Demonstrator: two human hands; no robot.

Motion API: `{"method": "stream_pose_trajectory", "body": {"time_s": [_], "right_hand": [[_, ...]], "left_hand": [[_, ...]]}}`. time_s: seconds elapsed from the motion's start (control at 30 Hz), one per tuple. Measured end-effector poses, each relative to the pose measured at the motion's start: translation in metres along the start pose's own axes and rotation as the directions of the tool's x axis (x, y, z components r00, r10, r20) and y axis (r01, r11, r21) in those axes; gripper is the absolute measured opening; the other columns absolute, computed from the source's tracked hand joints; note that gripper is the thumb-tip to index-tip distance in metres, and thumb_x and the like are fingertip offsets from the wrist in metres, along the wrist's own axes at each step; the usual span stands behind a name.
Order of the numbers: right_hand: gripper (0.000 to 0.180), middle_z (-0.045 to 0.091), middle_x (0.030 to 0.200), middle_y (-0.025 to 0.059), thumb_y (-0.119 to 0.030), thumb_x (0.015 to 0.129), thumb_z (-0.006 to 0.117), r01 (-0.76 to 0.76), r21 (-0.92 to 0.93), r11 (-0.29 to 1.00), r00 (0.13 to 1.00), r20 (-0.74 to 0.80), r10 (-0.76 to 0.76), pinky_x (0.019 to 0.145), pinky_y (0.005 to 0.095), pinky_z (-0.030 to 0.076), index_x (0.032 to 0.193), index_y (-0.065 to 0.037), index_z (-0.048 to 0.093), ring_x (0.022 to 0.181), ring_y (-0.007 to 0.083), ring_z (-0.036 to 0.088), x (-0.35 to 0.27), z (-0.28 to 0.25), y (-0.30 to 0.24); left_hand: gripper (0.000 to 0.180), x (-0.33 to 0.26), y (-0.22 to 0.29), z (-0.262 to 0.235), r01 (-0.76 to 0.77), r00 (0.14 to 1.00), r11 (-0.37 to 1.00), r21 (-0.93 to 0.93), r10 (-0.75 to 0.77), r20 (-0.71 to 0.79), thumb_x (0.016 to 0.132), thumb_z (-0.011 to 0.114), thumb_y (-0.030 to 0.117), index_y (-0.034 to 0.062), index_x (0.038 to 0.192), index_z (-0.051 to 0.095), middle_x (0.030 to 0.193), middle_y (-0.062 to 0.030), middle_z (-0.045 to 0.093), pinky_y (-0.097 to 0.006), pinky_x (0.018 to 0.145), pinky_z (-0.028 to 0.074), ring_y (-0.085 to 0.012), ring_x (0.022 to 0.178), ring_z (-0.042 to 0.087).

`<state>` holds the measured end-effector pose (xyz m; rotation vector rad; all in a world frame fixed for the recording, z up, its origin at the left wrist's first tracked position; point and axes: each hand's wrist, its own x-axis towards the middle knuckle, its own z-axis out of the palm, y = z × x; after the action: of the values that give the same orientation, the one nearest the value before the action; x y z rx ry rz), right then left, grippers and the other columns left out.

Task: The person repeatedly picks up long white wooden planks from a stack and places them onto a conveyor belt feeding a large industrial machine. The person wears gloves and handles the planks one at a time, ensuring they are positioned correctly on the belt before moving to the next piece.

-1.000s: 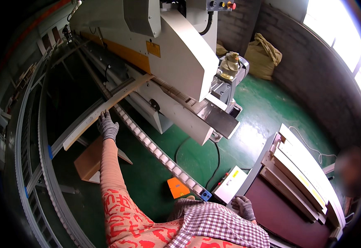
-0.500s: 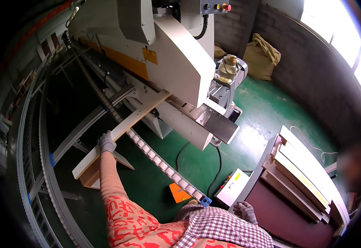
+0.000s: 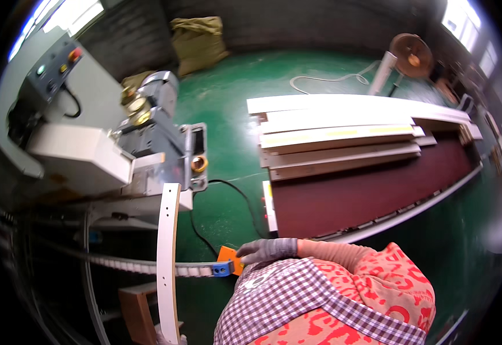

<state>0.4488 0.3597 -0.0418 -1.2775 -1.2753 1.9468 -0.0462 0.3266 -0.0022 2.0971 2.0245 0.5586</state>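
Note:
A long white board [image 3: 167,259] with small dark holes lies across a narrow roller strip [image 3: 196,270] beside the white machine [image 3: 81,152]. Grey-gloved, my left hand [image 3: 182,339] is at the lower edge, wrapped round the board; most of it is cut off or hidden. My right hand [image 3: 267,250], in a grey glove too, is in front of my waist with its fingers stretched out, holding nothing. It is near the strip's blue end piece [image 3: 222,268] and an orange plate [image 3: 228,257].
On the right, a dark red belt table [image 3: 331,204] carries several stacked white boards [image 3: 337,135]. A control box [image 3: 52,69] hangs from the machine at left. Black cable [image 3: 245,192] crosses the green floor. A fan [image 3: 412,56] and a sack [image 3: 198,43] stand farther back.
The view has swung right, bringing the belt table and boards to the middle. My right hand has come from beside the table to in front of my waist. My left hand keeps hold of the board.

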Motion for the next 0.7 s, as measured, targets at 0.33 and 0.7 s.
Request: {"method": "stream_pose_trajectory", "body": {"time_s": [0.33,0.7], "right_hand": [[0.054,0.065,0.115,0.0202,-0.037,0.09,0.067,0.686,0.55,0.477,0.678,-0.72,-0.145,0.095,0.0423,0.054,0.125,0.002,0.052,0.107,0.0308,0.065,-0.093,-0.031,0.013],[0.049,0.06,0.116,0.0125,-0.037,0.091,0.067,0.817,0.434,0.38,0.305,-0.884,0.354,0.081,0.0455,0.059,0.122,-0.004,0.05,0.1,0.0277,0.063,-0.22,-0.251,0.166]], "left_hand": [[0.062,0.09,0.332,0.102,-0.736,0.658,0.676,-0.039,0.728,0.191,0.058,0.079,0.026,0.0077,0.113,0.057,0.094,-0.0136,0.06,-0.045,0.081,0.047,-0.0343,0.088,0.059],[0.081,0.171,0.462,0.235,-0.902,0.35,0.426,-0.072,0.818,0.457,0.061,0.086,0.038,0.0063,0.128,0.054,0.109,-0.016,0.063,-0.045,0.087,0.048,-0.0333,0.1,0.061]]}}
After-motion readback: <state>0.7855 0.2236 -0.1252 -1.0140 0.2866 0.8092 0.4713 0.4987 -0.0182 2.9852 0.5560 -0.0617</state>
